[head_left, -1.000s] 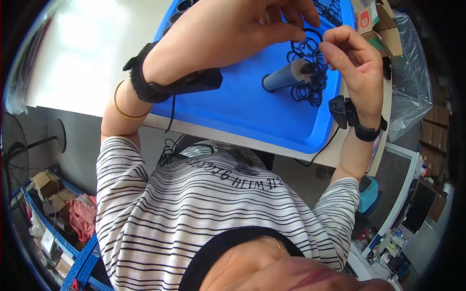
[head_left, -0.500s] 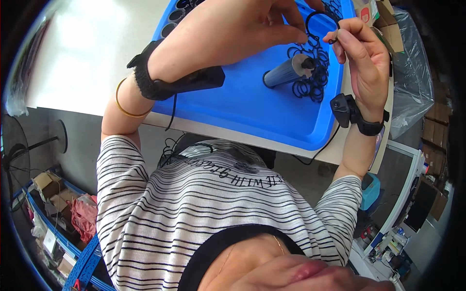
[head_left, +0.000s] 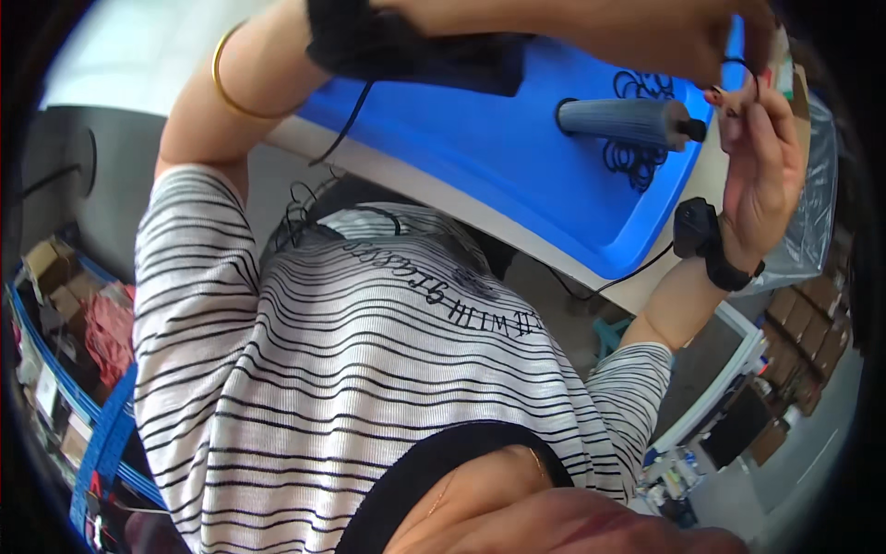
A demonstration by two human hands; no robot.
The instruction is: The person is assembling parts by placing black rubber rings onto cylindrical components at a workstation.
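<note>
My right hand [head_left: 764,157], palm turned inward, pinches a thin black ring [head_left: 736,61] between thumb and fingertips. Across from it, my left hand [head_left: 660,42] reaches over to the same ring, its fingers dark, blurred and partly cut off by the upper edge. They look closed on the ring's far side. Below both hands a grey ribbed cylinder [head_left: 614,124] with a black knob at its end rises from the blue tray [head_left: 498,157]. Several loose black rings [head_left: 635,168] lie in the tray around the cylinder.
The tray rests on a pale table [head_left: 406,189], whose front edge is near my body. Clear plastic sheeting [head_left: 812,203] hangs at the right. Cables trail from the bands on both wrists. A blue rack [head_left: 111,434] with boxes stands at lower left.
Both hands have moved right with the black ring, the left reaching further across. My view has shifted and turned, so the tray and cylinder appear tilted. The ring's loop shows less.
</note>
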